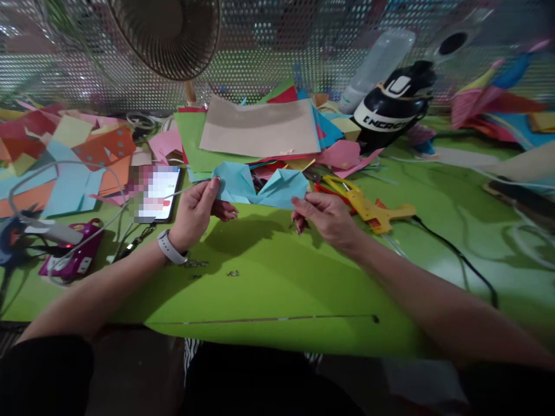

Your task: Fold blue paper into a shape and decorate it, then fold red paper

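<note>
Table (277,292) is bearing card (260,130) near its far edge. Left hand (197,207) and right hand (328,219) are pinching paper (284,188), likely spreading it.

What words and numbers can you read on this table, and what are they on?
"ENERG", on the black bottle's white band; its end curves away.
"04", on the phone screen, small and faint.
The phone's other marks are too blurred or masked to read.
I see no writing on the held light-blue paper.

Green table (281,294): phone (161,196), glue gun (368,209), seemingly metallic bits (233,273).
</note>
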Demonstrator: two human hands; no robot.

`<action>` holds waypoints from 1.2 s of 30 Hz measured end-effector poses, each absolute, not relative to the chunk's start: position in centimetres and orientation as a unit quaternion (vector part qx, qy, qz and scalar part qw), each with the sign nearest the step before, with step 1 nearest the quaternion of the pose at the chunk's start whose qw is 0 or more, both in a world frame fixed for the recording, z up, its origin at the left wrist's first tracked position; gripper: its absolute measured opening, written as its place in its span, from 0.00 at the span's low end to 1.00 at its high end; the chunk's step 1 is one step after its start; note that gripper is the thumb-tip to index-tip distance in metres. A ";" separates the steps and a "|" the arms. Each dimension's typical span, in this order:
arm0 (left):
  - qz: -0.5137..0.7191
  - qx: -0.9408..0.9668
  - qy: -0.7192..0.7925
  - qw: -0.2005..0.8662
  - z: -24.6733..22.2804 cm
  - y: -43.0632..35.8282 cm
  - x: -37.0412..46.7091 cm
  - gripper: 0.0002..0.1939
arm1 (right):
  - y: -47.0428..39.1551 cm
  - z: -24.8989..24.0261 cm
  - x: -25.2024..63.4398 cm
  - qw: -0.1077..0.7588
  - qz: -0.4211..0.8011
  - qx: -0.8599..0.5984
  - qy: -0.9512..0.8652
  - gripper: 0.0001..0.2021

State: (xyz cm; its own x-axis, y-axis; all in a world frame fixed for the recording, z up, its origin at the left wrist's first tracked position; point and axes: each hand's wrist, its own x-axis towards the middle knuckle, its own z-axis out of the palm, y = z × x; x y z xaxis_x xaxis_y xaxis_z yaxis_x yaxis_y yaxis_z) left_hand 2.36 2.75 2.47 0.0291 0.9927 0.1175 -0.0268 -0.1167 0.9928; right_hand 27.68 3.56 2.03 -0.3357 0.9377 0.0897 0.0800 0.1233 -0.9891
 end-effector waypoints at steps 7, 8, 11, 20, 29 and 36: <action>0.522 0.551 0.424 0.494 1.6 3.2 2.1 0.22 | 4.5 1.6 27.7 0.485 0.471 -0.412 -0.611 0.25; 0.527 0.548 0.418 0.498 1.4 3.4 2.0 0.22 | 4.6 1.6 27.6 0.490 0.462 -0.415 -0.612 0.25; 0.560 0.550 0.403 0.471 1.0 3.8 1.5 0.24 | 4.7 1.5 27.5 0.480 0.461 -0.406 -0.627 0.25; 0.531 0.616 0.455 0.363 2.5 3.5 1.9 0.24 | 4.1 1.3 27.3 0.462 0.473 -0.387 -0.643 0.22; 0.482 0.450 0.476 0.582 2.5 3.9 2.0 0.39 | 4.8 0.3 27.0 0.571 0.421 -0.433 -0.556 0.21; 0.479 0.400 0.399 0.672 2.9 3.7 2.2 0.37 | 3.9 1.1 27.9 0.559 0.203 -0.303 -0.744 0.09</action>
State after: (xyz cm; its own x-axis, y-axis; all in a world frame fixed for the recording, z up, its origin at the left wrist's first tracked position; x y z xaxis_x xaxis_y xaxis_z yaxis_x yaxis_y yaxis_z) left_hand 2.22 3.67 2.88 0.2233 0.9626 -0.1535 -0.3242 0.2218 0.9196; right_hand 27.92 3.92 1.07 -0.1908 0.6783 0.7096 0.2233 0.7339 -0.6415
